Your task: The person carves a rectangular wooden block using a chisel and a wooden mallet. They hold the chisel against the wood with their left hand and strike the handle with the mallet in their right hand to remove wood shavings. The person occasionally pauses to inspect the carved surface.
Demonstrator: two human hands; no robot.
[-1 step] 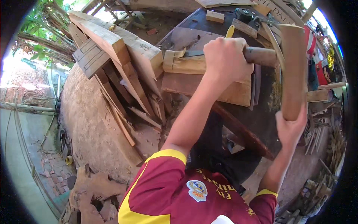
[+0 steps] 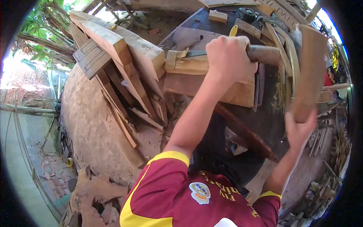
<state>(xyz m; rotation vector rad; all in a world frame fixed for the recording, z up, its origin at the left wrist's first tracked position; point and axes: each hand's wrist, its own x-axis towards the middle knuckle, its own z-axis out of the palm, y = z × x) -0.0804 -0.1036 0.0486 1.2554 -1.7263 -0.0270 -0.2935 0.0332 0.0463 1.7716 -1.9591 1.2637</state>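
My left hand (image 2: 230, 56) is closed round a chisel (image 2: 267, 55), whose dark round handle sticks out to the right of the fist. The chisel lies nearly level, its blade running left over a pale wood block (image 2: 187, 67). A thin shaving curls up near the blade's tip. My right hand (image 2: 301, 126) grips a wooden mallet (image 2: 310, 68) by its lower end. The mallet stands roughly upright, slightly blurred, apart from the handle's butt and to its right. A flat board (image 2: 210, 90) lies under the block.
Thick timber planks (image 2: 140, 47) lean at the left, beside the block. On the dark bench top (image 2: 181, 36) are a small wood block (image 2: 218, 16), a yellow-handled tool (image 2: 233, 31), a dark round object (image 2: 247, 14) and curved wood strips (image 2: 278, 49). A gnarled root (image 2: 90, 196) stands lower left.
The mallet and my right hand have swung right, away from the chisel's handle, and the mallet's top now tilts right. My left hand and the chisel have hardly moved.
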